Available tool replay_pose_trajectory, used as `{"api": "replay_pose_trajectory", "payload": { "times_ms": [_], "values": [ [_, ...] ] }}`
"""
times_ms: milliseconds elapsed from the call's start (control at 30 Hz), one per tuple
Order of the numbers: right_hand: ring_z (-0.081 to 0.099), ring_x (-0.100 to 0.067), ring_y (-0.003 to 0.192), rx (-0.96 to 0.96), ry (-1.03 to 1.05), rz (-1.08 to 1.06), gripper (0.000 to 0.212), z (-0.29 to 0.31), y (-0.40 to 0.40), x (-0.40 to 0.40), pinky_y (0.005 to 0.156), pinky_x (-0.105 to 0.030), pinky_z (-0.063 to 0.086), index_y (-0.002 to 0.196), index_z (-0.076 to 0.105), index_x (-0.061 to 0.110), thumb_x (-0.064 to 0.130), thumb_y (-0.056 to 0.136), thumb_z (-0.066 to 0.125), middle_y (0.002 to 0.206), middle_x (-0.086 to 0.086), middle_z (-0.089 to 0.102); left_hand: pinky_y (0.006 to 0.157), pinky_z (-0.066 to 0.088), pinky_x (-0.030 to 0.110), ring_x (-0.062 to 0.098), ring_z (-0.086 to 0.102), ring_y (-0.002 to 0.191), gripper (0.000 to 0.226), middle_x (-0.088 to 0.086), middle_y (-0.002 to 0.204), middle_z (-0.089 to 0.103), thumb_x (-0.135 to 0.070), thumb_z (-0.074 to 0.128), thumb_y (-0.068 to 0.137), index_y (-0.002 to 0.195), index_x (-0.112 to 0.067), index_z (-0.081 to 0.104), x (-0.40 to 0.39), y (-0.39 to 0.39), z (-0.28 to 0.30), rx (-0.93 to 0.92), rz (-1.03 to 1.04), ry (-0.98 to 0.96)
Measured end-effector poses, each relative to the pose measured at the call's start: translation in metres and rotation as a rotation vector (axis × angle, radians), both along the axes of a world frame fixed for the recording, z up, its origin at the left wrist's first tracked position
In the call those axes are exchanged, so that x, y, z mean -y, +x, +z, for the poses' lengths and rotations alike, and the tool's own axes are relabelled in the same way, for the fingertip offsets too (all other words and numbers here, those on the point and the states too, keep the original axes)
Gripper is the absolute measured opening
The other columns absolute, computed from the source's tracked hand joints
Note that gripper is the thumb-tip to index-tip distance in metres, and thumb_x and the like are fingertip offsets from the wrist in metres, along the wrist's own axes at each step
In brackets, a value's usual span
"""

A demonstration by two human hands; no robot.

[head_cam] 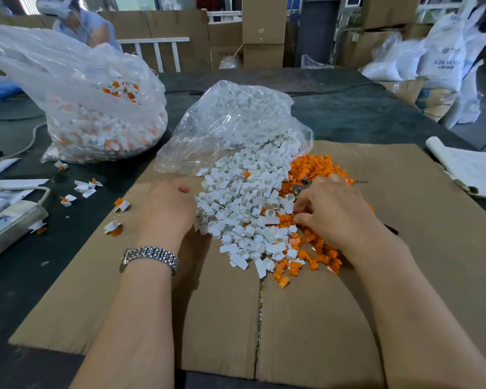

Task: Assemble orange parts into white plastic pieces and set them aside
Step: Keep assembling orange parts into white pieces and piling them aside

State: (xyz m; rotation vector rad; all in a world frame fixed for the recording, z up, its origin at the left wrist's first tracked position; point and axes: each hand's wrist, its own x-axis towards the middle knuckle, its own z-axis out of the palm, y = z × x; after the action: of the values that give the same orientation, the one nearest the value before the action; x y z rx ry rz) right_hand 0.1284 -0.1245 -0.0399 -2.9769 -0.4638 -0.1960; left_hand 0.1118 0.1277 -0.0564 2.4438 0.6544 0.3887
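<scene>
White plastic pieces (244, 217) spill mid-cardboard sheet (404, 276) beside orange parts (314, 169), so right hand (330, 211) pinches among them while left hand (167, 206) rests curled, its grasp hidden

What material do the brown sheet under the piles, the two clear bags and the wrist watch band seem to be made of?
Brown sheet: most likely corrugated cardboard, matte, with a seam down the middle and frayed edges.
Clear bags: thin plastic film, glossy and wrinkled, the parts visible through it.
Watch band: apparently metal, probably steel, judging by its shiny silver links.
</scene>
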Motion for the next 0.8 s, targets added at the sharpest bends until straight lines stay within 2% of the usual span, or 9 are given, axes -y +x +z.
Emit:
{"api": "replay_pose_trajectory", "payload": {
  "times_ms": [67,133,233,467,533,600,667,733,800],
  "values": [
    [0.041,-0.021,0.117,-0.014,0.000,0.037,0.019,-0.001,0.001,0.001,0.094,-0.041,0.045,0.110,0.073,0.033,0.038,0.092,0.068,0.110,0.004,0.054,0.072,0.038,0.027,0.020,0.057,0.095,0.035,0.008,0.129,0.065,-0.005,0.058,0.098,0.126,-0.021,0.070,0.001,0.002,-0.001,-0.096,-0.040,0.035],
    [0.042,-0.019,0.116,-0.013,0.003,0.072,0.019,-0.002,0.001,0.001,0.092,-0.038,0.046,0.112,0.073,0.032,0.034,0.093,0.068,0.112,0.004,0.054,0.076,0.040,0.030,0.027,0.061,0.108,0.032,0.010,0.125,0.068,0.000,0.057,0.097,0.118,-0.019,0.073,0.002,0.003,-0.004,-0.102,-0.065,0.063],
    [0.044,-0.016,0.113,-0.006,0.037,0.115,0.017,-0.004,0.001,0.000,0.084,-0.030,0.044,0.110,0.071,0.028,0.031,0.093,0.069,0.109,0.006,0.056,0.059,0.042,0.031,0.024,0.062,0.082,0.020,0.012,0.093,0.071,0.003,0.057,0.094,0.089,-0.008,0.073,0.003,0.003,-0.008,-0.073,-0.094,0.079],
    [0.054,-0.014,0.095,-0.042,0.176,0.173,0.012,-0.006,-0.001,-0.005,0.074,-0.032,0.049,0.100,0.066,0.022,0.016,0.090,0.066,0.095,0.007,0.065,0.049,0.039,0.029,0.020,0.061,0.064,0.018,0.010,0.071,0.067,-0.014,0.062,0.099,0.086,-0.015,0.073,0.006,0.000,-0.006,0.119,-0.074,0.090],
    [0.054,-0.011,0.086,-0.049,0.208,0.185,0.015,-0.007,0.000,-0.006,0.063,-0.025,0.041,0.097,0.066,0.021,0.009,0.088,0.063,0.088,0.010,0.063,0.051,0.044,0.031,0.023,0.064,0.063,0.015,0.007,0.070,0.068,-0.016,0.064,0.100,0.092,-0.016,0.077,0.009,0.000,-0.006,0.218,-0.126,0.021],
    [0.054,-0.010,0.084,-0.051,0.227,0.194,0.016,-0.007,0.001,-0.006,0.061,-0.023,0.037,0.097,0.066,0.021,0.008,0.089,0.062,0.085,0.013,0.057,0.054,0.053,0.035,0.020,0.065,0.062,0.019,0.000,0.074,0.070,-0.018,0.062,0.102,0.114,-0.020,0.077,0.017,0.001,-0.007,0.263,-0.188,-0.059],
    [0.057,-0.011,0.091,-0.062,0.236,0.201,0.015,-0.007,0.001,-0.005,0.071,-0.024,0.043,0.101,0.069,0.022,0.012,0.092,0.064,0.090,0.013,0.058,0.062,0.057,0.030,0.018,0.067,0.066,0.025,-0.008,0.081,0.068,-0.018,0.060,0.103,0.125,-0.023,0.073,0.026,0.001,-0.009,0.292,-0.277,-0.054],
    [0.060,-0.013,0.099,-0.070,0.219,0.196,0.015,-0.008,0.002,-0.005,0.080,-0.027,0.047,0.106,0.071,0.023,0.017,0.094,0.066,0.101,0.008,0.065,0.067,0.052,0.014,0.016,0.066,0.073,0.026,-0.010,0.087,0.064,-0.014,0.061,0.103,0.124,-0.023,0.074,0.036,-0.001,-0.008,0.353,-0.371,-0.004],
    [0.060,-0.014,0.102,-0.069,0.219,0.165,0.014,-0.008,0.003,-0.004,0.082,-0.028,0.047,0.106,0.072,0.023,0.020,0.094,0.066,0.108,0.005,0.067,0.069,0.049,0.011,0.015,0.066,0.076,0.027,-0.005,0.092,0.065,-0.006,0.064,0.099,0.119,-0.020,0.076,0.042,-0.002,-0.008,0.406,-0.437,0.004]
  ]
}}
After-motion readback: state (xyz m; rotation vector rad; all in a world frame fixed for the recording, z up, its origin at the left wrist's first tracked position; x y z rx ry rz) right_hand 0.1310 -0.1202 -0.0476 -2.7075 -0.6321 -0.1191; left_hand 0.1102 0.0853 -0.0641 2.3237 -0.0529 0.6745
